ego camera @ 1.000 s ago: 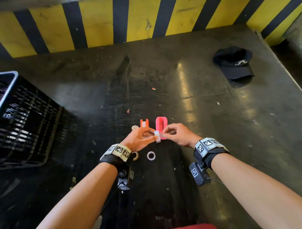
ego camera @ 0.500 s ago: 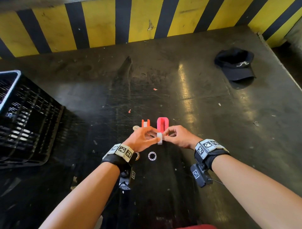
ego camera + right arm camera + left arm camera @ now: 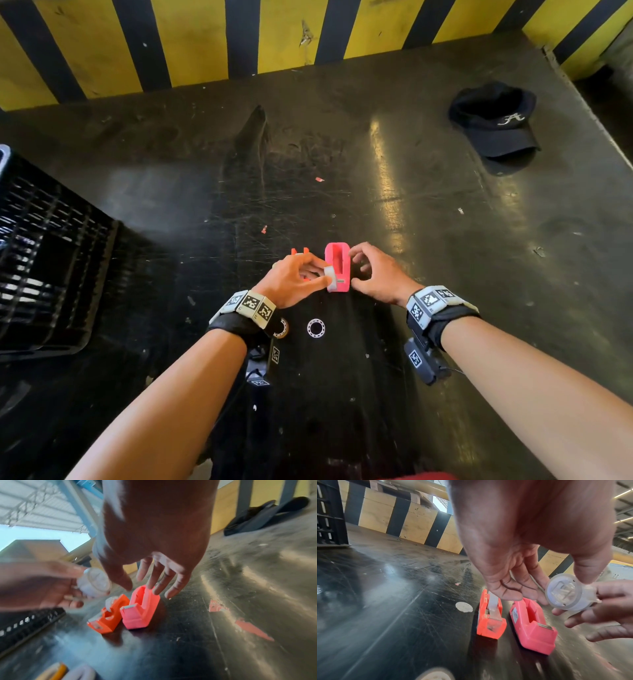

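Observation:
My left hand (image 3: 320, 274) pinches a small clear tape roll (image 3: 330, 274) between thumb and fingers, just above the near left edge of a pink tape dispenser (image 3: 339, 263). The roll (image 3: 563, 592) shows its plastic core in the left wrist view. My right hand (image 3: 356, 269) hovers at the dispenser's right side, its fingers loosely spread and holding nothing. In the right wrist view those fingers reach over the back of the pink dispenser (image 3: 140, 608). An orange tape dispenser (image 3: 300, 251) with its own roll stands just left of it, partly hidden by my left hand.
Two small rings (image 3: 315, 328) lie on the dark scratched table near my left wrist. A black crate (image 3: 44, 257) stands at the left, a black cap (image 3: 496, 120) at the far right. A yellow-and-black striped wall (image 3: 198, 41) closes the back.
Both hands held the tape roll before. My right hand has let go and moved right, beside the pink dispenser. My left hand keeps the roll and has brought it against the dispenser.

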Tool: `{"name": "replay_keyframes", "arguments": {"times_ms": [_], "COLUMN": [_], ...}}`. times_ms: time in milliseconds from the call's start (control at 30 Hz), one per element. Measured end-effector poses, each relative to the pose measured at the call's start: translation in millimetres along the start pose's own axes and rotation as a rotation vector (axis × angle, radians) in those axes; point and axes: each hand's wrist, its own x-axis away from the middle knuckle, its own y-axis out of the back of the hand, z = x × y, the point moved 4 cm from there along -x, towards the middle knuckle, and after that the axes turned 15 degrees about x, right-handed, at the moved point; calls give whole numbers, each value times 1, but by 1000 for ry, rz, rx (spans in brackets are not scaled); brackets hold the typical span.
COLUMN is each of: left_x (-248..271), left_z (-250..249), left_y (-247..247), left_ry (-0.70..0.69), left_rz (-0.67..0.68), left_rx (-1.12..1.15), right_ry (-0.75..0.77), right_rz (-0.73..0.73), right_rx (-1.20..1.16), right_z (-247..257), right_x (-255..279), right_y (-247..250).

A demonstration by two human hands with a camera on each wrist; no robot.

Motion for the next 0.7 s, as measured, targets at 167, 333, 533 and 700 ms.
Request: {"name": "replay_keyframes", "arguments": {"times_ms": [167,333,533,700], "left_x": [-21,-38,-46,-41], "left_z": [-3,-3,-4,-15], "left_y": [12,17,15,10], "left_ry": [5,13,-3,-74], "left_rz": [13,23,33,8], "left_rx": [-91,-112,-133,-228], "right_ry": [35,44,115,139], "right_rz": [154,112,73,36], "right_rx": [362,458,383,343], "right_z": [-1,-4,-2,5], "right_x": [-24,-42,-38,-30], "right_y": [-13,-26,-20,-10]}}
